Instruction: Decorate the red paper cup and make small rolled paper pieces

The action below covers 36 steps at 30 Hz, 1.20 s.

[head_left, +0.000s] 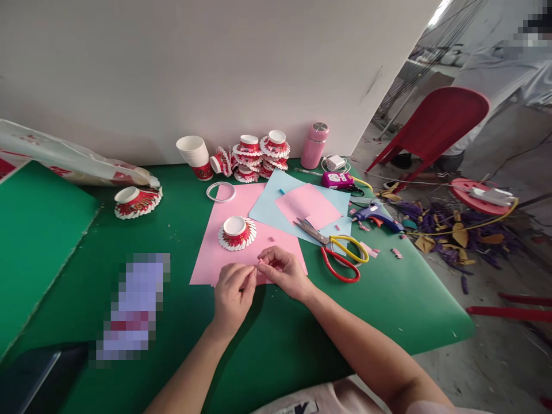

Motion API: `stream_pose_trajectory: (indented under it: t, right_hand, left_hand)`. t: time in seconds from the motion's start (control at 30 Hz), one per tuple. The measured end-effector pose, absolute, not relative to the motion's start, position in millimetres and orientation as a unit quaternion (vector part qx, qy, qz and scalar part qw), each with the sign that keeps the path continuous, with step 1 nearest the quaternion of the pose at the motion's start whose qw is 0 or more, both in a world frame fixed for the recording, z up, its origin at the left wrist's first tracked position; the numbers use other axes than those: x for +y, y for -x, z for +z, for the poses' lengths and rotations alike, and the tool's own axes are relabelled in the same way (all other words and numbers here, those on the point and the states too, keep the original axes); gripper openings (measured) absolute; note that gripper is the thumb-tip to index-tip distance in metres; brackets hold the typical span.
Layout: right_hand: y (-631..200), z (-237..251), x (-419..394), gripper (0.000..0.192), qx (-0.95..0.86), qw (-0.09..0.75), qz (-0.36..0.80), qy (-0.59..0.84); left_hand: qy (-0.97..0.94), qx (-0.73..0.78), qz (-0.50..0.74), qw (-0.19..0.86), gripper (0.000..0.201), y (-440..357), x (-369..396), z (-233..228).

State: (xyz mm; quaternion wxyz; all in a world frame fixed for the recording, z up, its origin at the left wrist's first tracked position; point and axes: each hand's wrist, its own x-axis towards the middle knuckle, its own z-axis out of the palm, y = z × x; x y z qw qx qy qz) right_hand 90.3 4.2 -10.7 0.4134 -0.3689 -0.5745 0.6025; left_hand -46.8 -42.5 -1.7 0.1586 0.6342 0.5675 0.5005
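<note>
My left hand [234,293] and my right hand [284,273] meet over the front edge of the pink paper sheets [207,259]. Between their pinched fingertips is a small pink paper piece [260,262]; its exact shape is partly hidden. Just beyond my fingers, a red and white paper cup [236,230] with its wall cut into a fanned fringe stands upside down on the pink sheet. Another tiny pink paper piece [271,238] lies beside it. To the right, scissors [330,244] with one red and one yellow handle rest partly on light blue paper [267,201].
Stacked paper cups [192,152], several fringed cups [261,154] and a pink bottle [314,145] stand along the wall. A blue glue gun [379,215] lies at the right edge. A white ring [221,192] is behind the sheets. A red chair [440,123] stands beyond the table.
</note>
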Motion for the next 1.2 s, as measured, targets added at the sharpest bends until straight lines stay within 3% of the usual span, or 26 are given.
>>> stream_pose_trajectory:
  t: [0.13,0.27,0.73,0.97,1.2]
  right_hand:
    - [-89.9,-5.9,2.0,0.029,-0.602,0.428,0.575,0.351]
    - [-90.1,-3.8,0.4,0.024,-0.616,0.436,0.553,0.353]
    - [-90.3,-4.6,0.8,0.029,-0.584,0.429,0.611,0.318]
    - [-91.2,-5.7,1.1,0.023,-0.597,0.436,0.598,0.309]
    - [-91.1,-5.4,0.4,0.024,-0.612,0.433,0.579,0.322]
  left_hand:
    - [-0.676,0.546,0.492,0.056,0.011,49.9,-41.5,-7.9]
    - [-0.696,0.529,0.485,0.017,0.013,52.1,-41.0,-9.8]
    - [-0.587,0.559,0.528,0.254,0.009,47.6,-44.8,4.7]
    - [-0.579,0.561,0.522,0.279,0.008,47.9,-43.7,5.0]
    - [-0.620,0.550,0.507,0.238,0.011,48.7,-43.1,2.4]
